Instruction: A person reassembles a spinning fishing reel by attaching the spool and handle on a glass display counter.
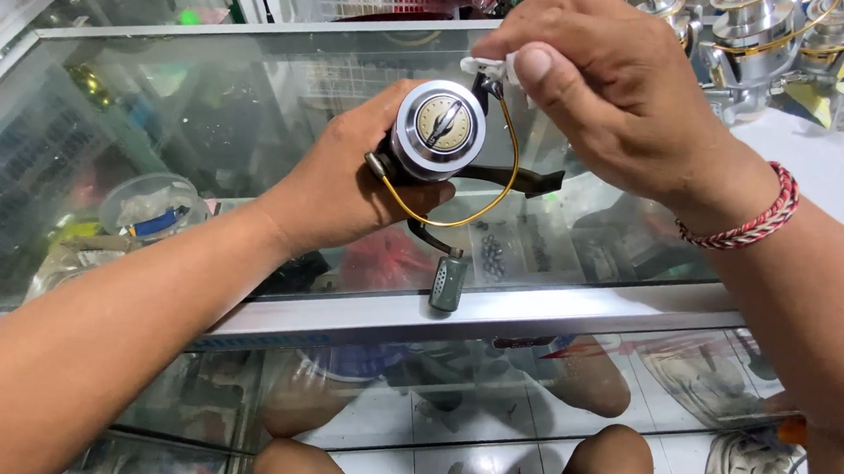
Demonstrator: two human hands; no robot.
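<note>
My left hand (332, 188) grips a spinning fishing reel (438, 131) from behind, above a glass counter. The reel has a silver spool with a gold and black front cap, a gold wire bail and a dark crank with a grey knob (446, 283) hanging down. My right hand (597, 87) reaches in from the upper right and pinches a small white piece (486, 67) at the top of the reel, by the bail arm. A red and white braided band is on that wrist.
The glass display counter (496, 310) has an aluminium front rail and holds small tackle items inside. Several silver and gold reels (776, 34) stand at the back right. My knees and a white shoe (754, 472) show below on a tiled floor.
</note>
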